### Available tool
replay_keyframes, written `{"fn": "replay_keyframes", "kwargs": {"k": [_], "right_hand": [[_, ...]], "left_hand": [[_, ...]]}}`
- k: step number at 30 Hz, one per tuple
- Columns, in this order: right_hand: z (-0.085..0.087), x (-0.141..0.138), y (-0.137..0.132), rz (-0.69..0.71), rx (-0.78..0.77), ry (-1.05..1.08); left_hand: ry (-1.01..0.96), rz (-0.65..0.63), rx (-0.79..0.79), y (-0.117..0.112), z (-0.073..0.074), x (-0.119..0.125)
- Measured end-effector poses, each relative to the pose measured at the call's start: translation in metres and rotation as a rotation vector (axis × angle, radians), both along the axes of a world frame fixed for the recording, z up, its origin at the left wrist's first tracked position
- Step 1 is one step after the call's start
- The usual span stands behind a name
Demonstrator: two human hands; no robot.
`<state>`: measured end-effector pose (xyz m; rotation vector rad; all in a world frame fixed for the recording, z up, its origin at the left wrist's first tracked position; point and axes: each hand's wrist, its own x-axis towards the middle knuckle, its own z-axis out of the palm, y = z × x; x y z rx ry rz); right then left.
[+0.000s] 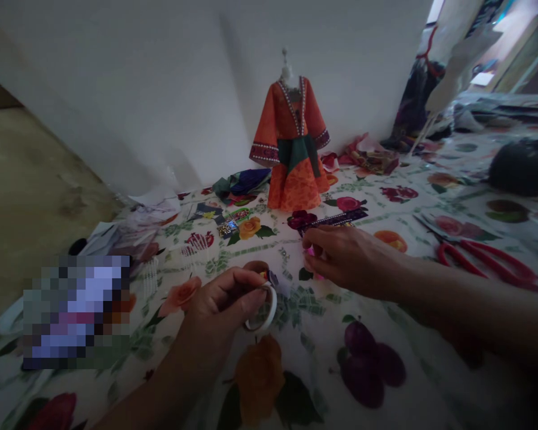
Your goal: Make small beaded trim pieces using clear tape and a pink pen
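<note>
My left hand point(219, 301) is clamped around a narrow roll of tape point(260, 310), fingers curled over its rim, while my right hand point(352, 257) pinches a pink scrap point(311, 263) just below a dark patterned strip point(341, 219). Both hands hang low over the floral-covered counter point(316, 334), with red-handled scissors point(484, 263) off to my right and a miniature orange dress point(291, 143) on a stand straight ahead, near the wall.

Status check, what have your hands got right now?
Left hand gripping white tape roll. Right hand pinching small pink piece. Red-handled scissors lying off to the right.
</note>
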<state>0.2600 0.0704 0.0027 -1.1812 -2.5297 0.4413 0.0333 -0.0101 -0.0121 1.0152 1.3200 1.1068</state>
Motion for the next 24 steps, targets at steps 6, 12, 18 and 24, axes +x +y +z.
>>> {"fn": "replay_keyframes", "kwargs": {"k": [6, 12, 18, 24], "right_hand": [[0.031, 0.013, 0.000, -0.100, 0.272, 0.221], [0.049, 0.036, 0.014, -0.245, 0.361, 0.268], [0.037, 0.044, 0.038, -0.218, 0.270, 0.147], [0.046, 0.048, 0.031, -0.166, 0.217, 0.129]], "left_hand": [[-0.025, 0.015, 0.055, 0.002, 0.002, -0.003], [-0.086, 0.038, 0.058, 0.001, 0.001, -0.003], [-0.058, 0.056, 0.078, 0.002, 0.001, -0.002], [0.076, 0.054, 0.106, 0.004, 0.006, 0.001]]}}
